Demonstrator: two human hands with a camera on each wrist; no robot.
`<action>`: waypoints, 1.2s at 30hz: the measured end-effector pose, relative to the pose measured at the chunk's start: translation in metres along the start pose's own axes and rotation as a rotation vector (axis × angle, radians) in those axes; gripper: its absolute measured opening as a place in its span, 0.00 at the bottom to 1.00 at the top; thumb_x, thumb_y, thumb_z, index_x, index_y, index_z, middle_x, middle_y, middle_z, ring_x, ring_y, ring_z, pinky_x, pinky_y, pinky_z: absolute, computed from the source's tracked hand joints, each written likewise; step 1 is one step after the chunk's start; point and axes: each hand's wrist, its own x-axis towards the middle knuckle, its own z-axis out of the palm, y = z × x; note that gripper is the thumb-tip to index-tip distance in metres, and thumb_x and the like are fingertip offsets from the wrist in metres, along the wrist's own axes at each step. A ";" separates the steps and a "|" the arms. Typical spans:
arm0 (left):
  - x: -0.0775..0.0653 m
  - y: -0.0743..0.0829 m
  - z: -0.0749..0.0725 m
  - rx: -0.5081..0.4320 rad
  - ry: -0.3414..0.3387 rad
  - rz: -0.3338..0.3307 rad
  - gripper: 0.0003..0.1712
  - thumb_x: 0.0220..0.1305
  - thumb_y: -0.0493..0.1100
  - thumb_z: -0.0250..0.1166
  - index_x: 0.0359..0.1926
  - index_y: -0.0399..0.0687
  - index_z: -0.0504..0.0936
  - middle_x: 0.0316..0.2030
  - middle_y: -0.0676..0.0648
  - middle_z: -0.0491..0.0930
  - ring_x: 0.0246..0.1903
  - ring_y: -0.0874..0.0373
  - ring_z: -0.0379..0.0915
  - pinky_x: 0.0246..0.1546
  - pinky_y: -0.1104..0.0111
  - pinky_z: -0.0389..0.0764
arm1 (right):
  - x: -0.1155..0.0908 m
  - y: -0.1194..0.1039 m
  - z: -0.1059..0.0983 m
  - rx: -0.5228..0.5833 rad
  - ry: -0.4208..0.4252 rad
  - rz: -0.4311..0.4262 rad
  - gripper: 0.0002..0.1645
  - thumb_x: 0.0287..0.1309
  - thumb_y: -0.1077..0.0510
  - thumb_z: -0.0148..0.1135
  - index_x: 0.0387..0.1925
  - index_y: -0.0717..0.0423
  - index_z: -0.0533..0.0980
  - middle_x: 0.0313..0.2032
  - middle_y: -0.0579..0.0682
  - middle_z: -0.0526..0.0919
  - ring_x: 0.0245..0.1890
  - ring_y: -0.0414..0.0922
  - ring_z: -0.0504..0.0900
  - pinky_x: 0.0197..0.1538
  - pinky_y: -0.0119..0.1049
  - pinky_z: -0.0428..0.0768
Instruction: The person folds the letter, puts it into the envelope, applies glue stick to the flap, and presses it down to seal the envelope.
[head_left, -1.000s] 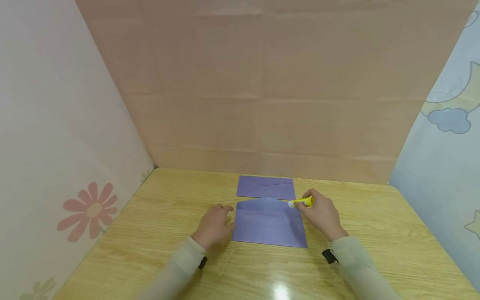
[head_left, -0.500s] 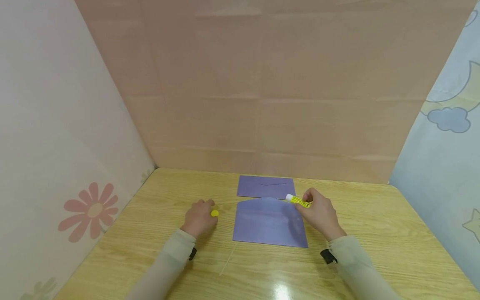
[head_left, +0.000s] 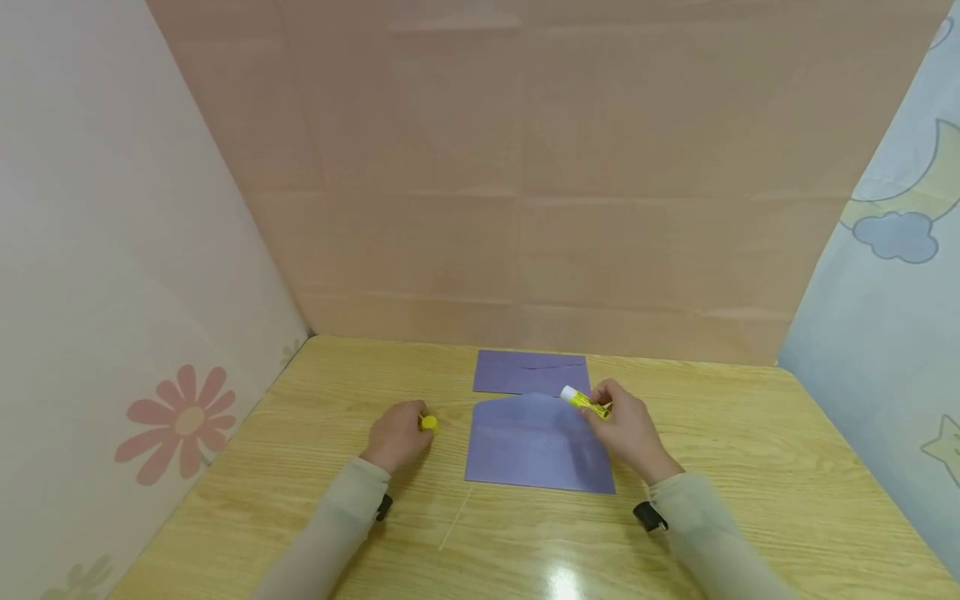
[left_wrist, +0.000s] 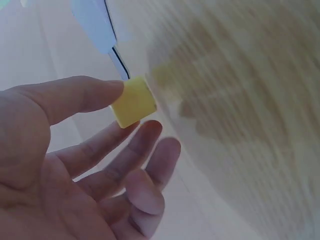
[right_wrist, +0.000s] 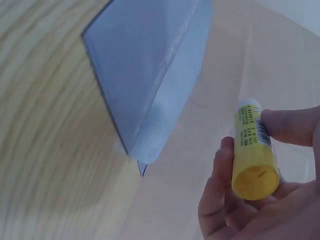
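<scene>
In the left wrist view my left hand (left_wrist: 85,155) pinches a yellow glue stick cap (left_wrist: 134,101) between thumb and finger, just over the tabletop. The head view has this hand left of the near envelope. My right hand (head_left: 626,427) grips a yellow glue stick (right_wrist: 253,150) with its white end pointing up and left, above the right side of the near envelope. That purple envelope (head_left: 536,450) lies with its flap unfolded toward the back. Behind it is a second purple envelope (head_left: 506,372), its flap folded down.
A pale thin strip or mark (head_left: 455,521) runs along the wooden table (head_left: 262,467) in front of the near envelope. A brown paper backdrop (head_left: 487,183) rises behind the table, with printed panels on both sides.
My left hand has moved left, away from the near envelope, and the yellow cap has come into sight in it. The glue stick has tilted its white end upward and shifted slightly left.
</scene>
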 end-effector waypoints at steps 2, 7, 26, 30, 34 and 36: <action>0.000 0.002 -0.001 -0.035 0.006 -0.001 0.14 0.59 0.38 0.70 0.46 0.38 0.84 0.35 0.46 0.84 0.30 0.57 0.76 0.31 0.63 0.79 | 0.000 -0.002 0.001 0.010 -0.014 -0.022 0.13 0.61 0.61 0.67 0.46 0.59 0.76 0.41 0.57 0.83 0.33 0.47 0.76 0.35 0.38 0.73; 0.001 0.010 -0.003 -0.135 0.024 0.030 0.14 0.60 0.42 0.71 0.46 0.43 0.83 0.39 0.47 0.84 0.36 0.55 0.79 0.36 0.61 0.80 | 0.000 -0.009 0.004 0.024 -0.040 -0.094 0.19 0.63 0.63 0.65 0.55 0.63 0.77 0.45 0.59 0.83 0.41 0.51 0.80 0.42 0.44 0.77; -0.004 0.059 -0.018 -0.567 -0.070 0.185 0.14 0.66 0.46 0.69 0.48 0.45 0.83 0.42 0.49 0.84 0.38 0.57 0.79 0.38 0.65 0.81 | -0.014 -0.045 0.031 0.217 -0.196 -0.142 0.14 0.62 0.56 0.68 0.49 0.49 0.80 0.39 0.42 0.84 0.40 0.42 0.79 0.44 0.39 0.77; -0.004 0.062 -0.015 -0.665 -0.130 0.176 0.16 0.67 0.48 0.67 0.51 0.44 0.82 0.43 0.48 0.85 0.42 0.47 0.81 0.42 0.54 0.82 | -0.015 -0.050 0.034 0.237 -0.211 -0.135 0.14 0.61 0.56 0.69 0.48 0.49 0.80 0.38 0.41 0.83 0.40 0.42 0.79 0.42 0.37 0.77; -0.005 0.063 -0.014 -0.735 -0.174 0.172 0.17 0.68 0.49 0.66 0.52 0.43 0.81 0.44 0.43 0.85 0.44 0.39 0.80 0.41 0.47 0.81 | -0.017 -0.053 0.035 0.246 -0.236 -0.121 0.13 0.62 0.55 0.69 0.48 0.45 0.80 0.38 0.39 0.83 0.40 0.41 0.78 0.43 0.36 0.78; -0.005 0.064 -0.014 -0.745 -0.182 0.174 0.18 0.68 0.49 0.66 0.52 0.43 0.81 0.44 0.42 0.85 0.43 0.38 0.80 0.39 0.48 0.80 | -0.019 -0.053 0.036 0.250 -0.247 -0.132 0.12 0.63 0.54 0.68 0.48 0.44 0.79 0.39 0.38 0.83 0.40 0.41 0.78 0.43 0.37 0.78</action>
